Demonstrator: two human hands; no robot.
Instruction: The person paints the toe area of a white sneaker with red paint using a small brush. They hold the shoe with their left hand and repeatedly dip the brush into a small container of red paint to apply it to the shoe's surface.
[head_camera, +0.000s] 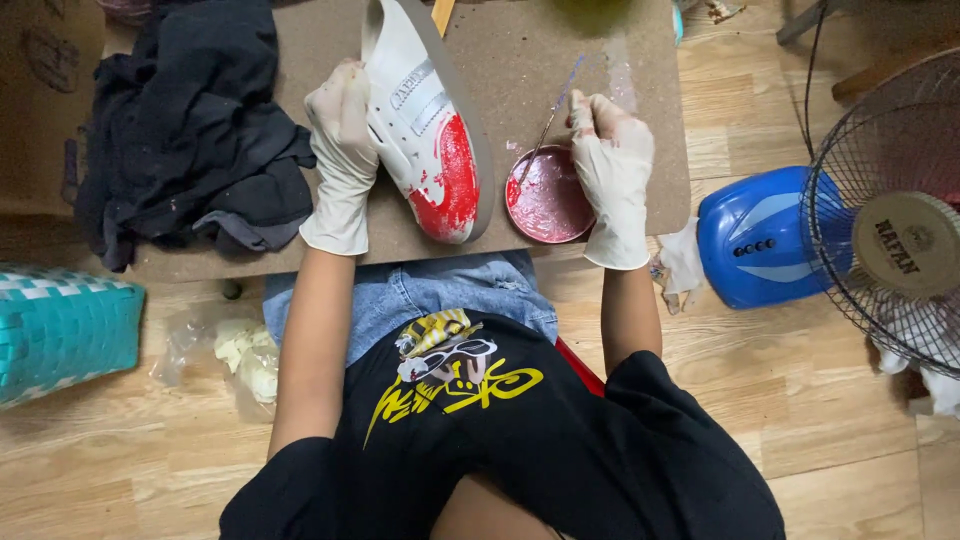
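Left hand (343, 150) fingers grip shoe (425, 120); right hand (610, 160) fingers pinch brush (553, 112) w/ tip in red paint dish (548, 195), probably loading paint; next needs careful stroke on toe.

Round tan label (912, 244) at the fan's hub, far right; crumpled clear plastic bag (225, 350) on the floor, lower left

A pale wooden plank floor (800, 400) is seen beneath a brown fibreboard work panel (560, 60), evenly lit.
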